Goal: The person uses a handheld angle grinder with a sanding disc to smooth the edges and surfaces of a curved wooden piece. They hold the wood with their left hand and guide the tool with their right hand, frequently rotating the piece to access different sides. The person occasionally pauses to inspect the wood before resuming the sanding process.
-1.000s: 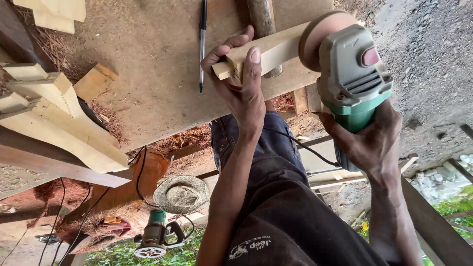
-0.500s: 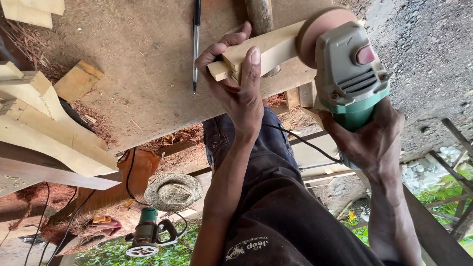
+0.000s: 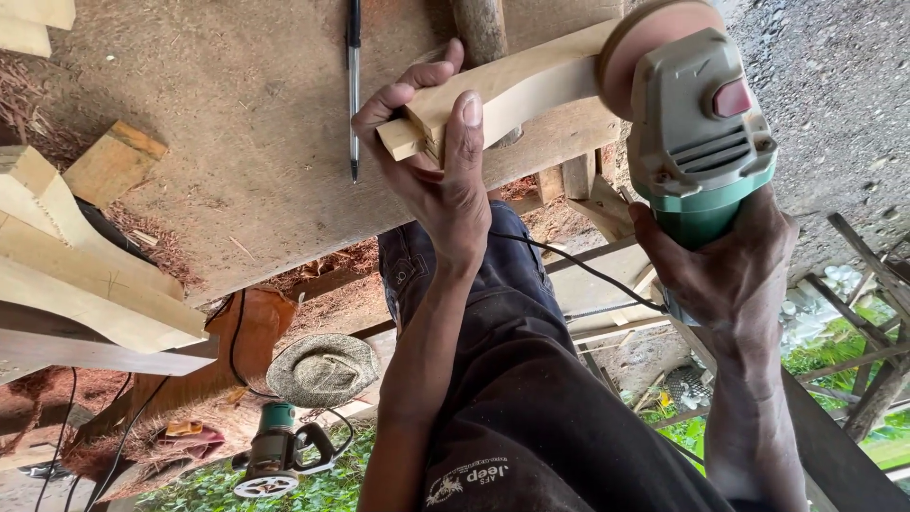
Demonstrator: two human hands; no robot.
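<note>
— What do the 2 hands hold?
— The left hand (image 3: 441,180) wraps its fingers around a pale wooden piece (image 3: 502,90) at the workbench (image 3: 237,123) edge; the right hand (image 3: 725,275) grips a green sander (image 3: 697,123) tight, its disc against the wood's end.
— Nearby?
— A pen (image 3: 353,85) lies just beside the left fingers.

Your workbench (image 3: 246,123) is a flat, dusty brown board; a black pen (image 3: 354,85) lies on it, just beside the hand; a small wooden block (image 3: 114,163) sits toward the left edge; pale shaped timber pieces (image 3: 85,275) rest at that edge, with another pale offcut (image 3: 33,21) in the far corner; sawdust and shavings are scattered among them.
</note>
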